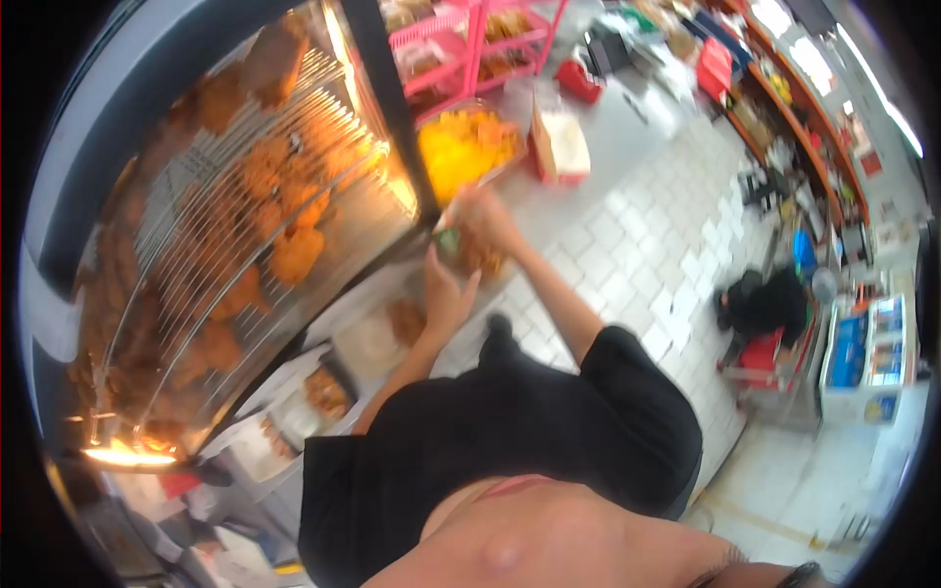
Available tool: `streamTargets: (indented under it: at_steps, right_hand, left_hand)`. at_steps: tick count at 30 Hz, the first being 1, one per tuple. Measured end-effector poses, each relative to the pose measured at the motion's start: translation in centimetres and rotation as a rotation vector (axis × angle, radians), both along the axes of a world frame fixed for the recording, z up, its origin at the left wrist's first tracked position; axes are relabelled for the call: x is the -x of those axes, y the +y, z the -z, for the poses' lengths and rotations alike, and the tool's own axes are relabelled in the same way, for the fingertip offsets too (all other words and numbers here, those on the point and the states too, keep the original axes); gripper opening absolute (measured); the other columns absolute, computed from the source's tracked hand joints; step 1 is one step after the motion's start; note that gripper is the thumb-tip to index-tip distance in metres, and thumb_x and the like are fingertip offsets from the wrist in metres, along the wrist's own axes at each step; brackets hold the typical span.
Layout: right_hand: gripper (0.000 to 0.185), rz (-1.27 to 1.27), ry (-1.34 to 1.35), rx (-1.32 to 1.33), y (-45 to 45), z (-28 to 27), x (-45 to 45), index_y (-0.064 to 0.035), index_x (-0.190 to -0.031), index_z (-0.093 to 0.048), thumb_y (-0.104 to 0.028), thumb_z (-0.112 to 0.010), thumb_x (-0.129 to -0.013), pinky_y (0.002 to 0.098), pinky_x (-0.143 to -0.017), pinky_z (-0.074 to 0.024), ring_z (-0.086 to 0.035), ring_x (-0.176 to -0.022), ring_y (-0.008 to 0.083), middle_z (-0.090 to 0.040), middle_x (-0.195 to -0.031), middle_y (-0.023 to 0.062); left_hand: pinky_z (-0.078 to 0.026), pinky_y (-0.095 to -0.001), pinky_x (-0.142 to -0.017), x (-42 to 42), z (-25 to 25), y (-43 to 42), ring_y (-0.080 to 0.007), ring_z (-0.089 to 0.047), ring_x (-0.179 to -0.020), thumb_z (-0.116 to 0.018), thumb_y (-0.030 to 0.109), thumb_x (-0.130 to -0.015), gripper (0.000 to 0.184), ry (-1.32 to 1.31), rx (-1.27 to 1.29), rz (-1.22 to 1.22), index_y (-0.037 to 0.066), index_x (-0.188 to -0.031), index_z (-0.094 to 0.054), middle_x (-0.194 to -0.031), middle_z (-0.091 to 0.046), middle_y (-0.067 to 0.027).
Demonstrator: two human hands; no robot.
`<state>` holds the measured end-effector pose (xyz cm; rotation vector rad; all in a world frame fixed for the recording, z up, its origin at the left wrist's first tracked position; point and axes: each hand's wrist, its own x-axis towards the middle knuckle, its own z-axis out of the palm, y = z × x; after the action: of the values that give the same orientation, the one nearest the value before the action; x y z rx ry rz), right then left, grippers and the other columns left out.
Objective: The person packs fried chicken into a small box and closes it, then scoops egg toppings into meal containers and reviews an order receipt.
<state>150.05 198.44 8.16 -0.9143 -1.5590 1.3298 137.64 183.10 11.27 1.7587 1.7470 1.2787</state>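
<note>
My left hand (448,291) is at a food container (493,267) with brown and green contents, thumb on one side and fingers on the other, apparently gripping its near edge. Just beyond it, my right hand (480,209) is closed over the container's far end, beside the yellow food. What its fingers hold is hidden and blurred. A tray of bright yellow food (469,152) lies past my right hand. An open carton box (559,147) stands to the right of that tray.
A lit glass cabinet with fried pieces on a wire rack (284,196) rises at left. White boxes of food (323,392) line the counter below it. Pink baskets (470,49) stand at the back. At right, a person in black (765,302) bends near shelves.
</note>
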Motion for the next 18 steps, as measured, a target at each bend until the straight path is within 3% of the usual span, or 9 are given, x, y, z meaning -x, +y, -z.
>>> streamTargets:
  at_steps: [2,4,6,8,12,14,16,18]
  right_hand:
    - [0.039,0.002,-0.397,-0.689,1.6,0.6,-0.5,-0.0039,-0.122,-0.051,-0.008,-0.055,-0.083,0.0366,-0.095,-0.04,-0.052,-0.108,0.0285,-0.056,-0.114,0.0169]
    - [0.044,-0.117,-0.368,-0.463,3.3,0.8,-1.8,-0.0086,-0.121,-0.053,-0.01,-0.061,-0.078,0.0365,-0.091,-0.0429,-0.054,-0.105,0.0288,-0.056,-0.114,0.0148]
    - [0.045,-0.178,-0.438,-0.491,3.6,-3.2,-3.1,-0.0144,-0.12,-0.055,-0.008,-0.061,-0.076,0.0341,-0.084,-0.0472,-0.057,-0.1,0.0288,-0.056,-0.113,0.0132]
    - [0.04,-0.166,-0.343,-0.503,4.7,-2.8,-3.7,-0.015,-0.111,-0.061,-0.001,-0.058,-0.074,0.0326,-0.078,-0.0494,-0.06,-0.095,0.0286,-0.059,-0.109,0.0122]
    - [0.037,-0.211,-0.246,-0.477,8.8,-1.2,-6.1,-0.0124,-0.104,-0.065,0.004,-0.054,-0.073,0.032,-0.08,-0.049,-0.061,-0.094,0.0281,-0.062,-0.107,0.0115]
    - [0.036,-0.25,-0.228,-0.431,10.0,-1.1,-6.8,-0.0103,-0.104,-0.065,0.006,-0.051,-0.075,0.0309,-0.082,-0.048,-0.06,-0.097,0.0273,-0.062,-0.108,0.012]
    - [0.037,-0.303,-0.229,-0.321,10.2,-1.2,-7.4,-0.0068,-0.105,-0.064,0.01,-0.046,-0.077,0.0294,-0.086,-0.0461,-0.059,-0.102,0.0258,-0.061,-0.11,0.0135]
    - [0.038,-0.398,-0.202,-0.158,9.9,-2.1,-8.6,-0.0078,-0.118,-0.055,-0.001,-0.052,-0.081,0.0315,-0.093,-0.0404,-0.052,-0.113,0.0262,-0.054,-0.121,0.0146]
  left_hand:
    - [-0.03,-0.0413,-0.1,-2.4,1.6,3.1,-0.0404,-0.037,-0.118,-0.07,0.026,-0.074,0.082,-0.234,-0.085,-0.066,-0.01,-0.131,-0.022,-0.126,-0.036,-0.0293]
    - [-0.032,-0.0427,-0.097,-4.6,0.9,5.6,-0.04,-0.04,-0.114,-0.07,0.025,-0.074,0.08,-0.08,-0.07,-0.224,-0.009,-0.13,-0.023,-0.122,-0.038,-0.0282]
    - [-0.035,-0.0438,-0.09,-6.1,0.7,6.8,-0.0383,-0.043,-0.107,-0.068,0.021,-0.076,0.072,0.063,-0.031,-0.347,-0.007,-0.128,-0.027,-0.114,-0.042,-0.0254]
    - [-0.038,-0.0436,-0.087,-7.1,0.9,8.6,-0.04,-0.045,-0.103,-0.063,0.013,-0.079,0.064,0.014,-0.053,-0.401,-0.002,-0.13,-0.027,-0.113,-0.042,-0.0241]
    - [-0.045,-0.0413,-0.078,-5.9,3.0,10.2,-0.0372,-0.053,-0.094,-0.056,0.001,-0.079,0.051,0.104,-0.058,-0.262,0.008,-0.126,-0.041,-0.111,-0.048,-0.0195]
    - [-0.048,-0.0401,-0.072,-5.3,1.7,10.1,-0.0348,-0.057,-0.087,-0.054,-0.002,-0.077,0.048,0.091,-0.005,-0.112,0.012,-0.122,-0.05,-0.108,-0.053,-0.0166]
    - [-0.05,-0.038,-0.069,-5.6,0.6,10.1,-0.0316,-0.06,-0.083,-0.056,-0.002,-0.075,0.044,0.068,0.057,-0.116,0.012,-0.116,-0.056,-0.103,-0.057,-0.0146]
    - [-0.05,-0.0378,-0.069,-5.5,0.5,9.9,-0.0321,-0.061,-0.084,-0.057,-0.001,-0.074,0.045,0.045,0.141,-0.085,0.012,-0.117,-0.056,-0.103,-0.057,-0.0151]
